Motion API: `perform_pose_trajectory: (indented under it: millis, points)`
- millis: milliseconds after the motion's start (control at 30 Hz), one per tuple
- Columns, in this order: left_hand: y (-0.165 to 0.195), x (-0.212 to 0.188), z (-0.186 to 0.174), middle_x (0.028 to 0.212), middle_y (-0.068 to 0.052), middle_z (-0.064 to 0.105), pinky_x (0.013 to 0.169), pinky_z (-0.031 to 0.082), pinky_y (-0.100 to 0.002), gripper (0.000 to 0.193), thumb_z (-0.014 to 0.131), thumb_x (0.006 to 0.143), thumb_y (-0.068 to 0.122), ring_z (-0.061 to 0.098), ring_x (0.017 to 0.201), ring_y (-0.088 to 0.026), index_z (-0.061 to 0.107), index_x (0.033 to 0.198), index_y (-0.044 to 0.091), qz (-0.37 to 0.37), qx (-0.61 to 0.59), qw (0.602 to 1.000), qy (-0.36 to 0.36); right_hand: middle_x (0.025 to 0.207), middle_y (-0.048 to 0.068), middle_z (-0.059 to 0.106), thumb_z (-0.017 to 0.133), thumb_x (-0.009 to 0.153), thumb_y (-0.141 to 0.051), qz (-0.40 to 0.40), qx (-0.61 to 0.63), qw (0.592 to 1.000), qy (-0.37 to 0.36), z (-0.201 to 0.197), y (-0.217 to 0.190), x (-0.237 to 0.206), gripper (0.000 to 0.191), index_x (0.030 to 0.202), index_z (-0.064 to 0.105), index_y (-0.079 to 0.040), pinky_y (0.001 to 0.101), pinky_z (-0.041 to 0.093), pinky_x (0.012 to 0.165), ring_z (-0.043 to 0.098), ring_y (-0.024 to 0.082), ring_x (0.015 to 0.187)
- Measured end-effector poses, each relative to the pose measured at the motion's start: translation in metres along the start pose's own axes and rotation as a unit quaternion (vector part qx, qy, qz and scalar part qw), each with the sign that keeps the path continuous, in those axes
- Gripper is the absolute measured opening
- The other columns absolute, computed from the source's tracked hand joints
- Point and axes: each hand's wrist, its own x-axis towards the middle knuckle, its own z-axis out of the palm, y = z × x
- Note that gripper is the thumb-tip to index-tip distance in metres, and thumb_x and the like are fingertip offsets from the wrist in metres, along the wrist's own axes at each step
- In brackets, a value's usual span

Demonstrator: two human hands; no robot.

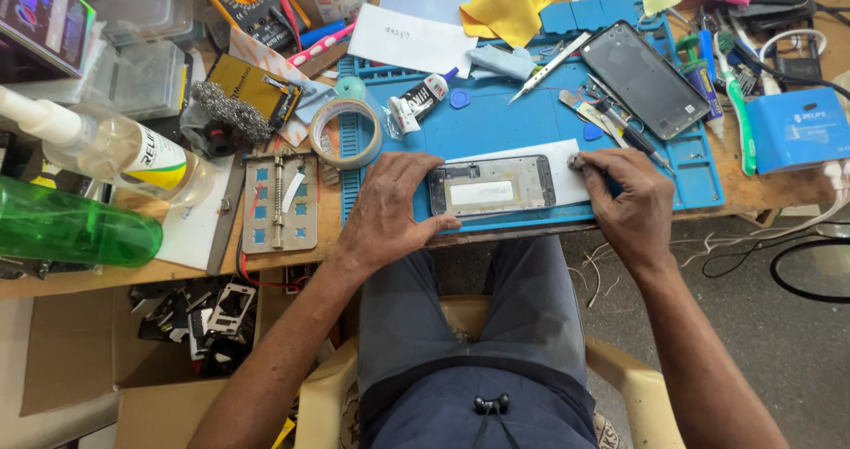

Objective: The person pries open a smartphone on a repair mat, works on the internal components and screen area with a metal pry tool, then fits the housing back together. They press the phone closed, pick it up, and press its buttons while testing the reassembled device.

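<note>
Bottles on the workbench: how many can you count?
2, both at the left edge: a green bottle lying on its side, and a clear bottle just behind it. Clutter may hide others.
</note>
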Motion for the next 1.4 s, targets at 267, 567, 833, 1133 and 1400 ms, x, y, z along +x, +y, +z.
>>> perform_pose_trajectory:
  millis: [267,567,833,1133,1400]
  points:
    - [0.005,0.0,-0.003,0.129,-0.014,0.062,0.102,0.042,-0.049,0.062,0.082,0.078,0.041,0.054,0.119,-0.035,0.069,0.126,0.003,0.047,0.085,0.995,0.006,0.126,0.018,0.068,0.058,0.077,0.013,-0.002,0.045,0.998,-0.05,-0.007,0.006,0.008,0.045,0.117,0.071,-0.002,0.0384,0.053,0.098,0.065,0.032,0.12]
    - [0.014,0.005,0.001,0.13,-0.012,0.064,0.101,0.042,-0.049,0.068,0.082,0.074,0.043,0.053,0.121,-0.033,0.067,0.128,0.005,0.006,0.1,0.995,-0.021,0.124,0.014,0.072,0.06,0.088,0.005,0.059,0.003,0.997,0.05,-0.064,0.025,0.029,0.038,0.123,0.072,-0.006,0.0351,0.054,0.099,0.071,0.029,0.115]
    - [0.012,0.004,0.0,0.119,-0.021,0.064,0.101,0.043,-0.051,0.077,0.091,0.065,0.032,0.055,0.118,-0.04,0.057,0.126,0.0,-0.01,0.039,0.999,0.017,0.094,0.014,0.072,0.072,0.089,-0.022,-0.038,-0.289,0.947,-0.138,-0.049,0.049,0.061,0.017,0.098,0.077,-0.009,0.0489,0.054,0.076,0.071,0.036,0.089]
    - [0.001,-0.002,-0.004,0.119,-0.015,0.063,0.103,0.044,-0.048,0.084,0.094,0.067,0.035,0.057,0.117,-0.035,0.055,0.133,0.002,-0.019,-0.005,0.999,0.039,0.105,0.016,0.075,0.079,0.087,-0.024,0.021,-0.234,0.955,-0.181,-0.034,0.04,0.096,0.023,0.105,0.079,-0.01,0.0457,0.057,0.08,0.072,0.034,0.092]
    - [0.0,-0.003,-0.002,0.119,-0.012,0.064,0.108,0.043,-0.047,0.082,0.094,0.066,0.037,0.057,0.119,-0.032,0.056,0.132,0.004,-0.036,-0.014,0.999,0.028,0.128,0.021,0.073,0.057,0.118,0.003,0.001,0.269,0.963,-0.015,-0.01,0.01,0.092,0.033,0.146,0.04,-0.004,0.0379,0.062,0.097,0.077,0.025,0.116]
